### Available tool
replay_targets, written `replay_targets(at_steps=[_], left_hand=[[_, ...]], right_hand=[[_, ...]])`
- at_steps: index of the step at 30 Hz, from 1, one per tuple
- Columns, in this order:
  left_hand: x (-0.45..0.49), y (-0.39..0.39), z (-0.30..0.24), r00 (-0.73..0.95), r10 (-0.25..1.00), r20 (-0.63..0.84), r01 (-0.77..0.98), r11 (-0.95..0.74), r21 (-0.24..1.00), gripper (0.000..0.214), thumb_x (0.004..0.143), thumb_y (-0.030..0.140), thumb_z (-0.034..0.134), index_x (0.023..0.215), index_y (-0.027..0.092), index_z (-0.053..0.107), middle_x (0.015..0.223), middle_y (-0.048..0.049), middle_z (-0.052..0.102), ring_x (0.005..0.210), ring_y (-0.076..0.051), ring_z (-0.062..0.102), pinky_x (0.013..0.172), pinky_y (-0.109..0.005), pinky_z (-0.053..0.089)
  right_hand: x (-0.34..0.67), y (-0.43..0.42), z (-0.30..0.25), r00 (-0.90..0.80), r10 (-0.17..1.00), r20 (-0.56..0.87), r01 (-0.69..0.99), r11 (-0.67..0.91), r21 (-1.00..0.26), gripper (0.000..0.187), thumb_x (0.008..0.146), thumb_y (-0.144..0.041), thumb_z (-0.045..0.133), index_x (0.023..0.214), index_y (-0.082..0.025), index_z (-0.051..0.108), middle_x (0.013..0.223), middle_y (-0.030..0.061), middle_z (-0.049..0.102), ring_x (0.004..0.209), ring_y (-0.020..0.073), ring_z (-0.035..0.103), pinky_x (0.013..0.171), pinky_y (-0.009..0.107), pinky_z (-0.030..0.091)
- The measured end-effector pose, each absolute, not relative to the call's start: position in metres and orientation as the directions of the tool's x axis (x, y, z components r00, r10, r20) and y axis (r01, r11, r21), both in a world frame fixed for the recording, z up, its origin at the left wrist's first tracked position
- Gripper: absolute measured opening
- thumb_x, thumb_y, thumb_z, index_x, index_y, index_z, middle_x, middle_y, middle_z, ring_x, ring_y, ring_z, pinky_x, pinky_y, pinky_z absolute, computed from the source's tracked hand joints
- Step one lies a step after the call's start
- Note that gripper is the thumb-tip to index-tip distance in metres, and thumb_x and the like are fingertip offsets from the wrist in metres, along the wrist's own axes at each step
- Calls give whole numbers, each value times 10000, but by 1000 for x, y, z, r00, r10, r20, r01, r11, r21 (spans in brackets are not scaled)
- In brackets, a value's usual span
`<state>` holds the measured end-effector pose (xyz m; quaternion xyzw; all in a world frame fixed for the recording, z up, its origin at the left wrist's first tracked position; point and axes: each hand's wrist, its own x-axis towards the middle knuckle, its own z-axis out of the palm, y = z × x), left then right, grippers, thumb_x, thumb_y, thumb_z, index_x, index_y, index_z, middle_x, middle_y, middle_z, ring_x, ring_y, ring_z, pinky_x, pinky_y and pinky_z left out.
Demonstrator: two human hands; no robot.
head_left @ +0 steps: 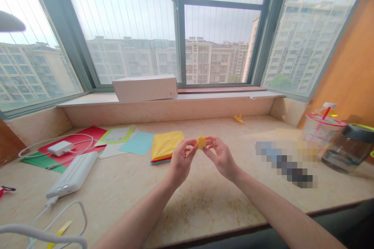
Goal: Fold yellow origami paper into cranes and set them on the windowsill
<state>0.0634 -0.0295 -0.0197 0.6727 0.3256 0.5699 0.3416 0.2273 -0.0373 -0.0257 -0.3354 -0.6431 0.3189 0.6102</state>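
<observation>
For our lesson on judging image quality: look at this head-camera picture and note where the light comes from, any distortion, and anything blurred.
Head view: daylight floods in through the window, and the buildings outside look hazy; the window frames bow outward, a wide-angle distortion; a pixelated patch hides something on the counter; the left hand and right hand holding the small yellow folded paper are fairly sharp.

A marble desk (204, 198) carries a stack of coloured paper (166, 146) near its middle, loose sheets (87, 140) and a white power bank (73, 177) toward the left edge, a small yellow paper crane (238, 118) at the back, and a lidded cup (320, 126) beside a glass jar (347, 149) at the right.
</observation>
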Motion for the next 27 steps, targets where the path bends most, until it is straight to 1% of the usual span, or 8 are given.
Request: replay_targets(at_steps=[3,6,8,16,18,21,23,27], left_hand=[[65,-31,-20,137,834,535,16,-542,840,185,868,324,632,992,188,650,996,-67,675,921,-192,632,811,-306,498],[66,-31,-21,138,842,521,-1,-526,850,205,849,336,655,980,179,644,969,-63,680,889,-186,636,793,-297,501],[66,-32,-21,140,853,502,3,-508,861,217,840,352,663,957,170,650,934,-63,688,846,-181,642,762,-289,505],[67,-32,-16,142,877,459,5,-465,885,204,837,347,662,904,156,680,817,-50,696,719,-162,639,648,-265,514],[69,-34,-15,141,884,445,-34,-445,895,221,841,357,656,938,158,664,796,-34,673,667,-148,639,613,-260,517],[73,-35,-16,135,890,436,-133,-419,898,296,850,367,650,1082,194,588,797,2,631,623,-137,646,552,-248,516],[74,-37,-17,137,885,445,-181,-419,890,318,852,366,651,1110,214,545,807,17,615,619,-131,649,541,-241,517],[73,-38,-16,152,871,466,-176,-441,880,252,857,369,646,1019,194,564,820,15,602,614,-116,644,557,-235,518]], right_hand=[[228,-38,-25,-16,822,569,65,569,-820,325,847,-348,670,1143,-221,626,983,58,695,895,195,621,816,350,469],[230,-38,-24,-29,826,563,130,562,-817,203,860,-352,644,992,-206,696,960,64,711,894,206,621,830,364,457],[230,-39,-23,-37,838,545,143,544,-827,188,854,-356,648,949,-204,707,950,65,721,888,211,627,827,368,458],[228,-37,-28,-18,903,429,46,429,-902,245,816,-403,689,924,-183,690,888,65,721,829,211,648,796,370,484],[227,-36,-28,4,903,430,12,430,-903,279,803,-397,707,981,-191,648,787,27,701,750,189,643,748,347,485],[226,-36,-27,14,893,451,-42,451,-892,363,793,-376,725,1073,-226,550,661,-46,646,643,160,624,697,318,476],[226,-36,-26,-7,888,461,-66,459,-886,348,805,-378,714,1065,-237,532,674,-47,647,661,162,634,710,321,480],[228,-36,-28,-55,893,448,-95,442,-892,326,812,-402,703,1054,-228,570,758,-11,664,729,177,650,731,335,494]])
